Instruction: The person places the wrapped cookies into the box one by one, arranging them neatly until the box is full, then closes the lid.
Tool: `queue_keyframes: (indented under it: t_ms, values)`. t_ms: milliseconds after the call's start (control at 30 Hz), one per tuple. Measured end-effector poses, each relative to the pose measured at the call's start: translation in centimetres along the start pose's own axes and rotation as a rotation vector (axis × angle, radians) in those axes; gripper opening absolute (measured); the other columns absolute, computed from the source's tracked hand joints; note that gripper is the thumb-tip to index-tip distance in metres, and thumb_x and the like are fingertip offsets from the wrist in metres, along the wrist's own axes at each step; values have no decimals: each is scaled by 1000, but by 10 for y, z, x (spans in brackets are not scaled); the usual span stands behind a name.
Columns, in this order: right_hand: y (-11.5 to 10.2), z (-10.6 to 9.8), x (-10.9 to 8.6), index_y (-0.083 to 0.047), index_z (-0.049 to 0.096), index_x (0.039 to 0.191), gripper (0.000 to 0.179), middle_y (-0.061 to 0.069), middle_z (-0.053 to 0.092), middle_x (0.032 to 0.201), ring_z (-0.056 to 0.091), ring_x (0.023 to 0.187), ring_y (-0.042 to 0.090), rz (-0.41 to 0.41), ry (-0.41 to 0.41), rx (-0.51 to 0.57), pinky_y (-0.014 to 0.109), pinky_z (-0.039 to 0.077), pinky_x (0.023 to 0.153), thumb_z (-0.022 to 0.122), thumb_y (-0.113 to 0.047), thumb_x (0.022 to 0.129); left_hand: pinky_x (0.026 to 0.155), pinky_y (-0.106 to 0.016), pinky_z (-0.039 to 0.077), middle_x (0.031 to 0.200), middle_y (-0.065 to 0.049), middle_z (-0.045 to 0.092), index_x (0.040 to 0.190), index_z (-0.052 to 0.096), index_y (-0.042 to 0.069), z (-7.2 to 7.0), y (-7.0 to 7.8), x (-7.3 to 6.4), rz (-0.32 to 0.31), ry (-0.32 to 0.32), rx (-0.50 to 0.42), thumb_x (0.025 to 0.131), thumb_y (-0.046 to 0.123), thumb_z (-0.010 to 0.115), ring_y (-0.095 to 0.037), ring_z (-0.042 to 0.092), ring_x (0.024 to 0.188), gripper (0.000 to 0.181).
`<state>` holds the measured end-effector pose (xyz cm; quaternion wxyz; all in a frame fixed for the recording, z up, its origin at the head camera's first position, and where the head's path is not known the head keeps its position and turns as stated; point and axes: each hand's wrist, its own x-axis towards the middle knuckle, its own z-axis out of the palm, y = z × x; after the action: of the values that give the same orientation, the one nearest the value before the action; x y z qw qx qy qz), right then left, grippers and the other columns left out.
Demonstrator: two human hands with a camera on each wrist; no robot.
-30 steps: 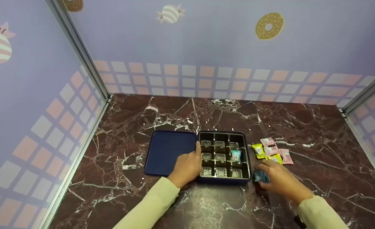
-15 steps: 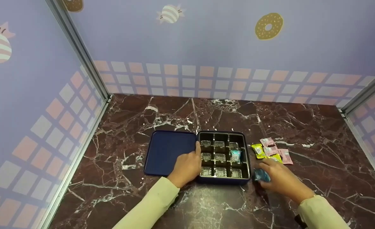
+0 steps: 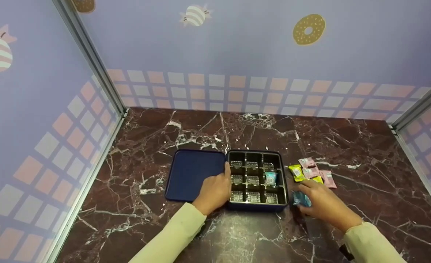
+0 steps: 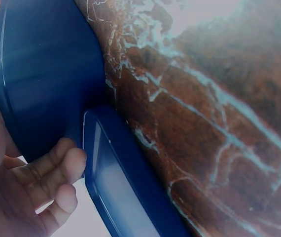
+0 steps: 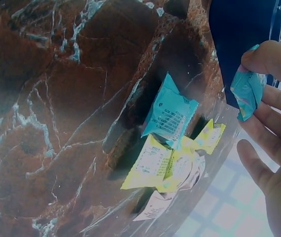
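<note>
The high head view faces forward-down; close wrist views share the box point(image 3: 257, 208).

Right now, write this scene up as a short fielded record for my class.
Surface: red-brown marbled tabletop
Container: square navy box, nine compartments
Cover: flat navy lid, left of box
In box: shiny teal wrapped packet, middle row, right column
Left hand: rests at the box's lid-side edge
Right hand: pinches another teal packet
Loose, right of box: third teal packet, yellow packets, pink packets
</note>
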<state>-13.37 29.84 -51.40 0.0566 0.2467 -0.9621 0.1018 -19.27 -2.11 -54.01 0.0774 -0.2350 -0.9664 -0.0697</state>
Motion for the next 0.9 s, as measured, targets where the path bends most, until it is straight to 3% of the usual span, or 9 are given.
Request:
queue_keyframes:
  t_ms: [533, 900]
  values:
    - [1, -4, 1, -7, 69, 110, 47, 9, 65, 107, 63, 96, 27, -24, 19, -3, 44, 51, 83, 82, -19, 66, 41, -32, 36, 60, -3, 59, 140, 44, -8, 0, -1, -2, 24, 73, 16, 89, 19, 59, -13, 41, 40, 59]
    - [1, -5, 3, -7, 69, 108, 47, 8, 64, 105, 62, 96, 26, -35, 36, -17, 44, 51, 83, 83, -18, 65, 41, -32, 35, 59, -2, 58, 141, 43, -8, 1, -1, -2, 24, 61, 11, 89, 19, 59, -13, 41, 40, 60]
